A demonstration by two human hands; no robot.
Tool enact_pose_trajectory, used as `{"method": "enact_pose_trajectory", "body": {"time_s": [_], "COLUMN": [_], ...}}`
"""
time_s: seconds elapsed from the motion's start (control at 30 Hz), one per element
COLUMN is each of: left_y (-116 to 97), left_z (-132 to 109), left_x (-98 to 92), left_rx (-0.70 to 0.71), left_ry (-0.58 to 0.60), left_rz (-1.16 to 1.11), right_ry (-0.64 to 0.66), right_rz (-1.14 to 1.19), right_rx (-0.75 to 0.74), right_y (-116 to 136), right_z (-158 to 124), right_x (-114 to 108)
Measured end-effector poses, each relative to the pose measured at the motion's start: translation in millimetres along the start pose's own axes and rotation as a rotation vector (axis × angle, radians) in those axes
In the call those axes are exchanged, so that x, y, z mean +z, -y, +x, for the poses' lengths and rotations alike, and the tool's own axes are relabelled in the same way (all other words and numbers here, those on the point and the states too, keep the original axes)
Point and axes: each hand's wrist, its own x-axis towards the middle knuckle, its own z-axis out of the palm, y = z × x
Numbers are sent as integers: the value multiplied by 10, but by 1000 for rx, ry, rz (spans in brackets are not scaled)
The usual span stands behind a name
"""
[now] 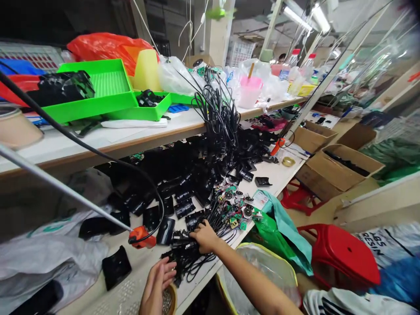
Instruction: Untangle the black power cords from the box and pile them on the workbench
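My right hand [205, 236] presses down and grips a bundle of thin black wires [193, 258] on the white workbench [131, 280]. Just below it, my left hand [157, 284] is open, palm up, fingers apart, touching nothing I can make out. It is nearest a round dish of small screws [169, 301]. Beyond the hands lies a heap of black plastic parts [183, 183], with small green circuit boards on wires [234, 214] beside it. To the left, an orange electric screwdriver [141, 236] hangs at the end of a silver pole [62, 188].
A raised shelf [108, 146] behind the heap holds green trays [108, 92], plastic bags and a pink cup [249, 92]. Coiled black cable [216, 109] hangs over its edge. Right of the bench stand cardboard boxes [337, 170], red stools [337, 253] and a green bag [272, 236].
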Motion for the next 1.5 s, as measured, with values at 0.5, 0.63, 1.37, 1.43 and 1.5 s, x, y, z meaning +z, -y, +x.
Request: {"method": "enact_pose_trajectory", "body": {"time_s": [0.5, 0.63, 1.37, 1.43, 1.5], "left_y": [13, 163, 2676, 3035, 3272], "left_z": [175, 289, -2149, -2393, -2522], "left_x": [606, 651, 2148, 1981, 1812], "left_rx": [978, 977, 502, 457, 451], "left_ry": [-115, -71, 1396, 1262, 1110], "left_rz": [806, 953, 1567, 1680, 1746], "right_ry": [-205, -258, -460, -412, -366], "right_rz": [193, 242, 967, 1014, 1059], "right_rx": [154, 214, 1954, 1937, 1949], "right_y": [102, 195, 2113, 2151, 2143], "right_z": [81, 55, -5142, -5346, -5504], "right_x": [90, 164, 3096, 3372, 3611]}}
